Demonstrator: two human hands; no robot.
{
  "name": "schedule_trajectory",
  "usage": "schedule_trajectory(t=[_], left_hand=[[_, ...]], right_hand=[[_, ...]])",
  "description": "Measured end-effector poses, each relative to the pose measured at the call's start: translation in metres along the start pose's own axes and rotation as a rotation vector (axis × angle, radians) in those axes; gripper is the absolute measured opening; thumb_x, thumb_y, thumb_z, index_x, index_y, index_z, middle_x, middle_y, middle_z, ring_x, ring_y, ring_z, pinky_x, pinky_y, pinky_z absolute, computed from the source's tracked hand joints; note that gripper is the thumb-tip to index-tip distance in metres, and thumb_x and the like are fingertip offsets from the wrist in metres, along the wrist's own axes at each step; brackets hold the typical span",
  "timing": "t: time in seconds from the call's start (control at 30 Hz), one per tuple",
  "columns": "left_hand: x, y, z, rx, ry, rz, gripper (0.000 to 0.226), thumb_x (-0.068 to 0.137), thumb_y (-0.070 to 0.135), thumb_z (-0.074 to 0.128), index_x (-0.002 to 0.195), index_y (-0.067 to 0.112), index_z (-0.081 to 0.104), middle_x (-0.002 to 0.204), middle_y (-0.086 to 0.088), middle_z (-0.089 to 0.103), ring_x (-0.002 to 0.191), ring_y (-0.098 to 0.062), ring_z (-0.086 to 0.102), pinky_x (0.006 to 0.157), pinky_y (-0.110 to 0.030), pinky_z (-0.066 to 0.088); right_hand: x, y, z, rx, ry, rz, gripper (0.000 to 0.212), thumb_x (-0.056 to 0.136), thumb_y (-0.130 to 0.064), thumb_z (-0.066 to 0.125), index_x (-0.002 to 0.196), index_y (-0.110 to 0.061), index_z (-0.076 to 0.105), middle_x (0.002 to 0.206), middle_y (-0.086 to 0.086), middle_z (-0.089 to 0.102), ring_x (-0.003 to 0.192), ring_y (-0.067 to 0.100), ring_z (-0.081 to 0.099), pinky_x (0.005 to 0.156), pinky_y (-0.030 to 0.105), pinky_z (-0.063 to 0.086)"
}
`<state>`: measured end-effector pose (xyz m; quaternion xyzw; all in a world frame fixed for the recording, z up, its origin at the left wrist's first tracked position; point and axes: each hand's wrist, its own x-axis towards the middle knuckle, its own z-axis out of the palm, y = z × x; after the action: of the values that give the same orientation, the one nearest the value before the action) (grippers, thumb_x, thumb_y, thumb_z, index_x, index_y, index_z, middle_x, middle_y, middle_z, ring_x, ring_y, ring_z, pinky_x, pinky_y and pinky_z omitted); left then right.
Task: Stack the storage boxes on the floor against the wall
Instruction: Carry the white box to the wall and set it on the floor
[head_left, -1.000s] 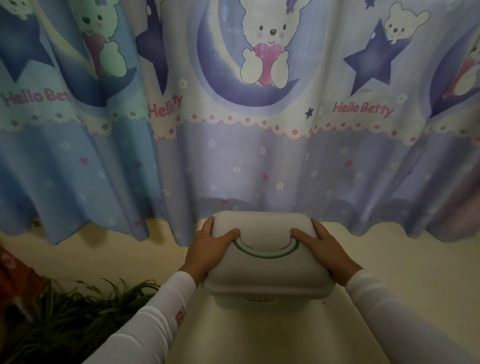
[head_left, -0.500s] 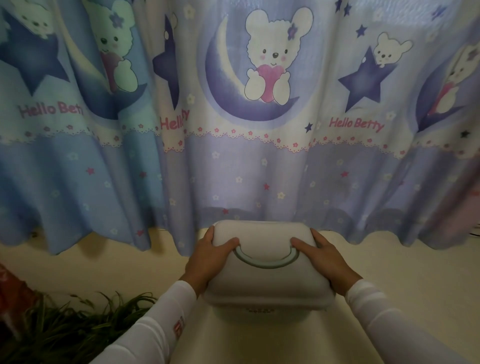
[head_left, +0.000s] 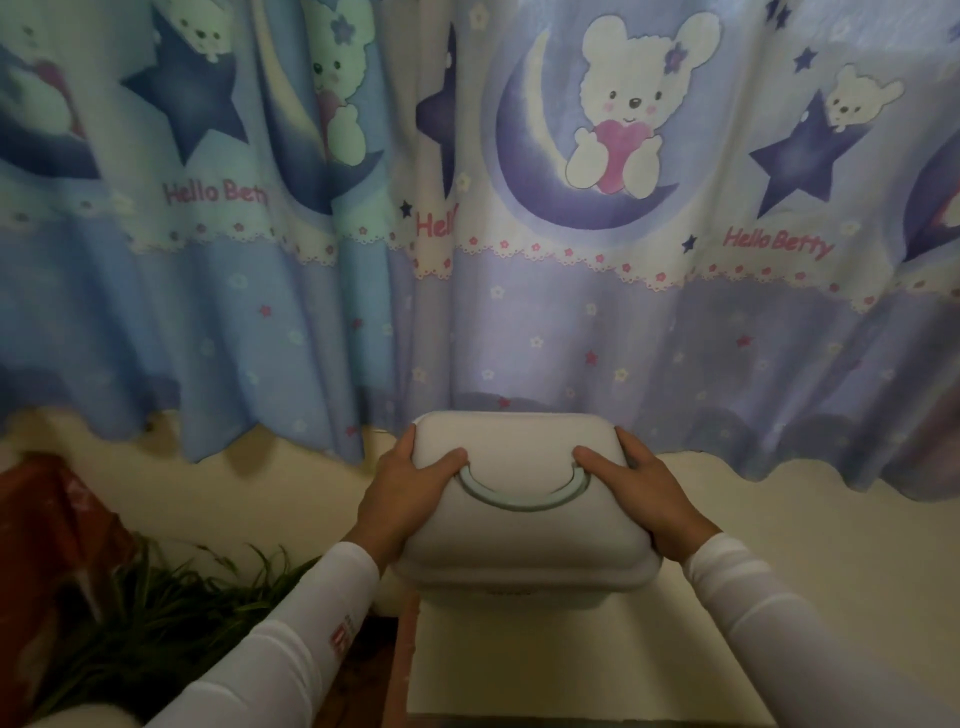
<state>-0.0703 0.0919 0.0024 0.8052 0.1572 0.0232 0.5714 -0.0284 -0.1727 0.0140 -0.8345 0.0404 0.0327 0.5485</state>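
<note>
A white storage box (head_left: 524, 535) with a rounded lid and a pale green handle (head_left: 522, 493) folded flat on top sits in the middle of the view, close to the curtain. My left hand (head_left: 402, 499) grips its left side, thumb on the lid. On the opposite side my right hand (head_left: 652, 501) does the same. The box rests on a larger white surface (head_left: 561, 665) below it, which looks like another box's top; I cannot tell for sure.
A blue and purple curtain (head_left: 519, 312) printed with bears, moons and stars hangs right behind the box, over a cream wall (head_left: 831, 545). A green leafy plant (head_left: 156, 618) and a red object (head_left: 47, 525) stand at the lower left.
The view has tilted and shifted a little; the curtain sits lower in frame. Both hands keep the same grip on the box, which has barely moved.
</note>
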Motion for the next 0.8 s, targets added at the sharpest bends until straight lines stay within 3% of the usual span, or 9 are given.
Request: schedule_trajectory(t=[0.2, 0.37, 0.47, 0.53, 0.63, 0.8], left_hand=[[-0.031, -0.016, -0.047, -0.047, 0.145, -0.031, 0.105, 0.055, 0.076, 0.063, 0.148, 0.041, 0.030, 0.145, -0.001, 0.048, 0.123, -0.027, 0.053, 0.103, -0.043, 0.043], [-0.072, -0.025, -0.080, -0.080, 0.312, -0.067, 0.086, 0.057, 0.074, 0.065, 0.135, 0.044, 0.043, 0.136, 0.004, 0.056, 0.110, -0.020, 0.057, 0.096, -0.036, 0.045], [-0.099, -0.032, -0.096, -0.058, 0.402, -0.099, 0.099, 0.060, 0.071, 0.065, 0.147, 0.034, 0.036, 0.143, 0.000, 0.050, 0.121, -0.024, 0.053, 0.098, -0.035, 0.041], [-0.114, -0.035, -0.106, -0.036, 0.446, -0.111, 0.095, 0.068, 0.065, 0.067, 0.149, 0.030, 0.033, 0.147, -0.001, 0.046, 0.126, -0.024, 0.049, 0.096, -0.030, 0.037], [-0.156, -0.048, -0.128, -0.024, 0.528, -0.176, 0.099, 0.066, 0.066, 0.066, 0.151, 0.029, 0.031, 0.151, -0.001, 0.042, 0.131, -0.025, 0.046, 0.107, -0.038, 0.037], [-0.232, -0.068, -0.165, 0.017, 0.653, -0.283, 0.097, 0.065, 0.072, 0.061, 0.149, 0.037, 0.029, 0.149, 0.001, 0.042, 0.125, -0.027, 0.050, 0.098, -0.040, 0.042]], right_hand=[[-0.006, -0.019, 0.041, 0.009, -0.146, -0.065, 0.087, 0.071, -0.066, 0.068, 0.145, -0.034, 0.036, 0.142, 0.002, 0.047, 0.117, 0.027, 0.051, 0.098, 0.047, 0.046], [-0.017, -0.040, 0.072, 0.010, -0.282, -0.125, 0.089, 0.071, -0.064, 0.069, 0.147, -0.033, 0.034, 0.145, 0.001, 0.045, 0.121, 0.026, 0.049, 0.099, 0.039, 0.042], [-0.032, -0.046, 0.090, 0.016, -0.360, -0.154, 0.091, 0.070, -0.064, 0.069, 0.147, -0.032, 0.033, 0.146, 0.001, 0.044, 0.121, 0.024, 0.048, 0.099, 0.037, 0.040], [-0.039, -0.048, 0.102, 0.030, -0.386, -0.181, 0.090, 0.070, -0.064, 0.070, 0.147, -0.032, 0.033, 0.145, -0.001, 0.045, 0.115, 0.019, 0.048, 0.092, 0.031, 0.038], [-0.063, -0.054, 0.129, 0.013, -0.500, -0.223, 0.089, 0.067, -0.067, 0.070, 0.144, -0.035, 0.037, 0.143, -0.003, 0.047, 0.113, 0.017, 0.050, 0.095, 0.032, 0.040], [-0.115, -0.063, 0.178, 0.001, -0.655, -0.282, 0.094, 0.062, -0.070, 0.070, 0.144, -0.036, 0.038, 0.141, -0.004, 0.050, 0.121, 0.021, 0.051, 0.101, 0.038, 0.041]])
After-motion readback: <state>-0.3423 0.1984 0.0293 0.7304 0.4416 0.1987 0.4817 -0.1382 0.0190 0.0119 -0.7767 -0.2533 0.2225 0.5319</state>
